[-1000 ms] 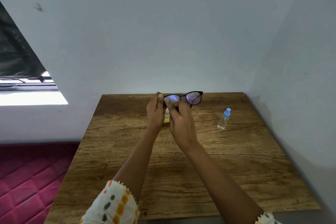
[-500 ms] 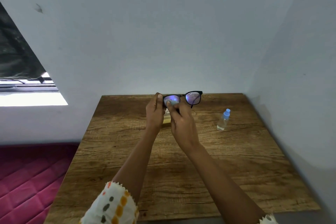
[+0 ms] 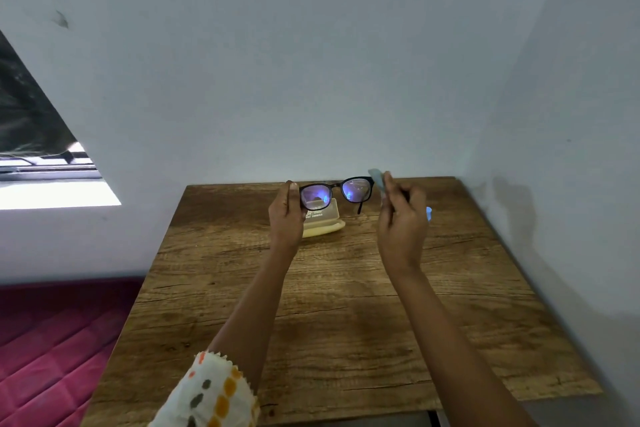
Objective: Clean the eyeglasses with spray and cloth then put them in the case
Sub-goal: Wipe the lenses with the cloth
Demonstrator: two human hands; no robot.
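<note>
Black-framed eyeglasses (image 3: 335, 193) hang in the air above the far part of the wooden table (image 3: 346, 305). My left hand (image 3: 285, 215) grips them at their left end. My right hand (image 3: 401, 218) is just right of the frame and pinches a small pale blue cloth (image 3: 376, 178) that stands beside the right lens. An open pale yellow case (image 3: 323, 224) lies on the table behind the glasses, partly hidden by my left hand. Only the blue cap of the spray bottle (image 3: 428, 213) shows past my right hand.
White walls close in the table at the back and on the right. A pink quilted surface (image 3: 52, 340) lies lower down on the left. A bright window ledge (image 3: 52, 192) sits at the far left.
My right hand has left the left lens and moved right with the cloth to the frame's right end. The case behind the glasses now shows. My left hand keeps its hold.
</note>
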